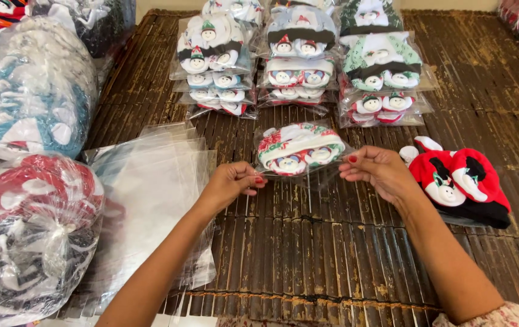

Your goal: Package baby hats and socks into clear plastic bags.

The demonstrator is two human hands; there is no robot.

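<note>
Clear plastic bag (pixel 299 151) of red-green-white snowman slippers, its ends pinched by left hand (pixel 232 181) and right hand (pixel 377 169).

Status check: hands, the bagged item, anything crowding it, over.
Left hand and right hand pinch the clear bag edges. Snowman item inside, over the slatted mat. Red slippers near right hand.

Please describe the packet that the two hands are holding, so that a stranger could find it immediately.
On the dark slatted mat, below three rows of stacked packets, one clear packet lies alone. The left hand and right hand pinch its sides. Only it is held.
</note>
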